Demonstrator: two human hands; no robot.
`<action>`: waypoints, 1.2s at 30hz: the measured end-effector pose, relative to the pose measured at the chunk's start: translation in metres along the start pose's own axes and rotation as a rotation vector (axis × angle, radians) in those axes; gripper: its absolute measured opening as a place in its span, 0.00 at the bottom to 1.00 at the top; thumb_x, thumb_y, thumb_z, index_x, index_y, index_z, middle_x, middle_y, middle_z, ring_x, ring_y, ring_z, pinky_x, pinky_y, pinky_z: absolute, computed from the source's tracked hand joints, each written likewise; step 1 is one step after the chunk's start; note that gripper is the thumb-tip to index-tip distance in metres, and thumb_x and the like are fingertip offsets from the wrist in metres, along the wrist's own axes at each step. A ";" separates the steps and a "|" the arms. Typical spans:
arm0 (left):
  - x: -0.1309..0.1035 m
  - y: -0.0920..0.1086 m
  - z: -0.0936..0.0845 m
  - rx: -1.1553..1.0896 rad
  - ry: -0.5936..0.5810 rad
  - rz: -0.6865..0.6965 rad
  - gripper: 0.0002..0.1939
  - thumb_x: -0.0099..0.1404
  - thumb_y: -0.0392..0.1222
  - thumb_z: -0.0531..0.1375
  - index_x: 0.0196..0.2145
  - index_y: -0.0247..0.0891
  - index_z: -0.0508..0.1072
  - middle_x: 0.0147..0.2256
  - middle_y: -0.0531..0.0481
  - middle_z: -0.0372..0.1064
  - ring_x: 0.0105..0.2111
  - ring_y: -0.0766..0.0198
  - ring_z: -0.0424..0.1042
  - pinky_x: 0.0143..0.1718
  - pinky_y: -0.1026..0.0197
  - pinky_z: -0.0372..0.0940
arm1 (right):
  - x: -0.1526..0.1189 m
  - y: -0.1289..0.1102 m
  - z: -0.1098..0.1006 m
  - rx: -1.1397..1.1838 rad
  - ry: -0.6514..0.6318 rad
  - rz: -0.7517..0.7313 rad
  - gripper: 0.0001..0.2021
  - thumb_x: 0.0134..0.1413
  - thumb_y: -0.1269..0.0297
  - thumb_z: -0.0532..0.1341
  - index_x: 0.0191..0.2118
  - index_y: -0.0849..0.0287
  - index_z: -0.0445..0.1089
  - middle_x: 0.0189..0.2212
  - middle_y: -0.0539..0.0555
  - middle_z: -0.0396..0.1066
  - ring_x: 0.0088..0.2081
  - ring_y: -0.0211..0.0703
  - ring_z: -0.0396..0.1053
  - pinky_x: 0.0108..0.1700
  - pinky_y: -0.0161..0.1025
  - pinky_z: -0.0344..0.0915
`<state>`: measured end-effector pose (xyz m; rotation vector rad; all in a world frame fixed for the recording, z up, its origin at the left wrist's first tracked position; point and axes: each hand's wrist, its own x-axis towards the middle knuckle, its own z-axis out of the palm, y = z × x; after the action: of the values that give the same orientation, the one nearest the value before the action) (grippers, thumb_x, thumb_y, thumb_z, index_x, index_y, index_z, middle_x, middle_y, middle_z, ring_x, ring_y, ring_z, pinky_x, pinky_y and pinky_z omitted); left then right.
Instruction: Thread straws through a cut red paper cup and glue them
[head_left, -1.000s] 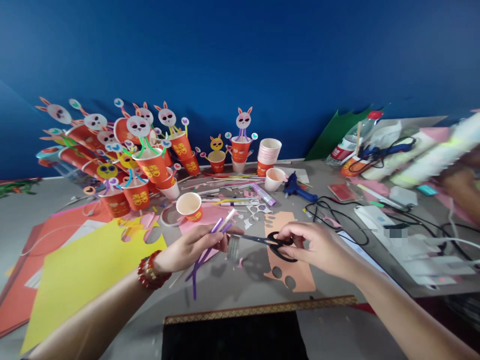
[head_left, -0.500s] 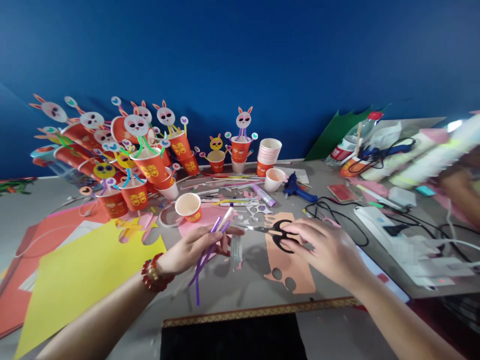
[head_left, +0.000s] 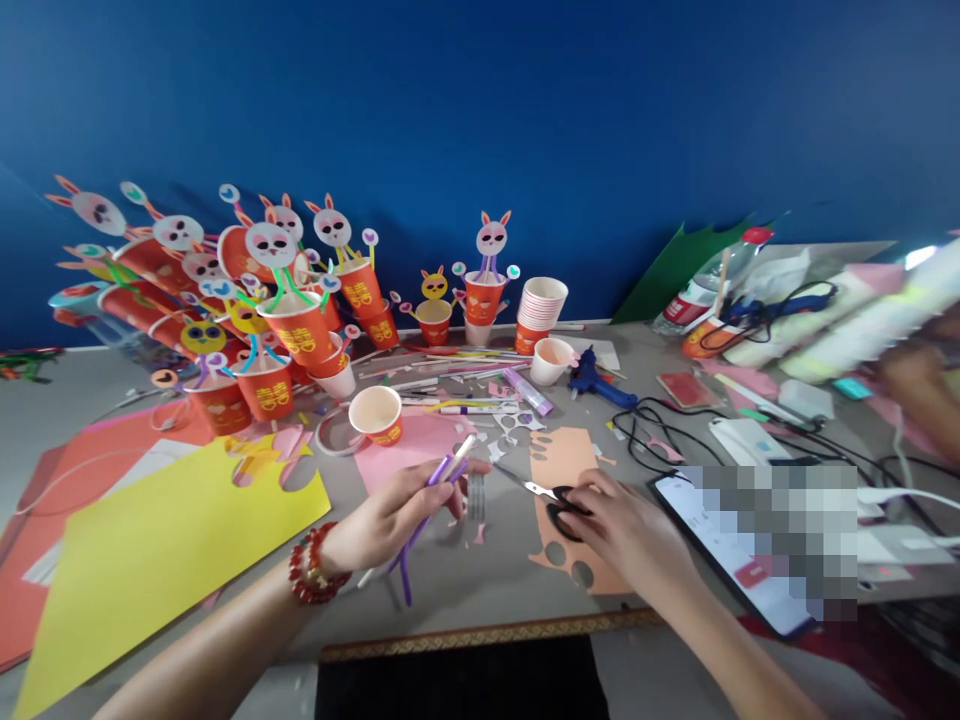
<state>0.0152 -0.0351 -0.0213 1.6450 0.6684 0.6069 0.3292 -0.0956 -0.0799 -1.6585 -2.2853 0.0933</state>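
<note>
My left hand (head_left: pixel 401 510), with a red bead bracelet at its wrist, is closed round several thin sticks. The purple sticks (head_left: pixel 420 528) cross each other, and a white stick (head_left: pixel 463 455) shows its end above the fingers. A translucent, blurred thing that looks like a tape roll (head_left: pixel 477 496) is just right of these fingers; whether they hold it is unclear. My right hand (head_left: pixel 619 520) has its fingers on the black handles of the scissors (head_left: pixel 541 490). Their blades point left, low over a peach paper sheet (head_left: pixel 574 450) with cut-out holes.
Orange paper cups with rabbit faces (head_left: pixel 300 335) crowd the back left. Yellow paper (head_left: pixel 180 540) lies at left, and a cream cup (head_left: pixel 375 412) stands behind my left hand. A blue glue gun (head_left: pixel 596 380), cables, a phone (head_left: pixel 727 540) and a power strip (head_left: pixel 750 442) are at right.
My right hand has lowered the scissors towards the peach paper, drawing the blades away from the left hand. The left hand has dipped slightly with the sticks. More of the phone shows.
</note>
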 end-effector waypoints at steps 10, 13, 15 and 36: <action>0.003 -0.003 0.022 0.137 0.063 0.018 0.19 0.75 0.44 0.46 0.55 0.36 0.69 0.35 0.47 0.73 0.39 0.60 0.72 0.47 0.60 0.65 | 0.030 -0.068 -0.017 0.410 0.169 -0.123 0.08 0.63 0.65 0.60 0.47 0.55 0.67 0.45 0.58 0.73 0.45 0.49 0.74 0.43 0.40 0.71; 0.003 -0.005 0.026 0.149 0.093 0.030 0.20 0.75 0.44 0.46 0.57 0.35 0.68 0.36 0.47 0.72 0.38 0.61 0.72 0.46 0.61 0.65 | 0.037 -0.081 -0.005 0.395 0.153 -0.116 0.11 0.62 0.70 0.59 0.49 0.55 0.66 0.45 0.58 0.73 0.44 0.50 0.75 0.41 0.42 0.71; 0.002 -0.006 0.028 0.154 0.128 0.019 0.20 0.75 0.44 0.46 0.57 0.35 0.68 0.36 0.47 0.72 0.39 0.60 0.71 0.46 0.60 0.65 | 0.039 -0.084 0.002 0.367 0.141 -0.106 0.11 0.61 0.72 0.58 0.49 0.55 0.65 0.44 0.58 0.74 0.42 0.51 0.75 0.39 0.42 0.71; 0.004 -0.019 0.032 0.113 0.181 0.020 0.20 0.76 0.46 0.45 0.53 0.35 0.71 0.34 0.48 0.69 0.36 0.62 0.70 0.43 0.60 0.66 | 0.034 -0.075 0.036 0.366 0.292 -0.263 0.10 0.62 0.74 0.59 0.46 0.55 0.67 0.43 0.58 0.78 0.44 0.51 0.77 0.42 0.44 0.74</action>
<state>0.0387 -0.0520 -0.0448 1.7158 0.8316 0.7499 0.2405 -0.0839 -0.0897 -1.1041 -2.0897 0.1840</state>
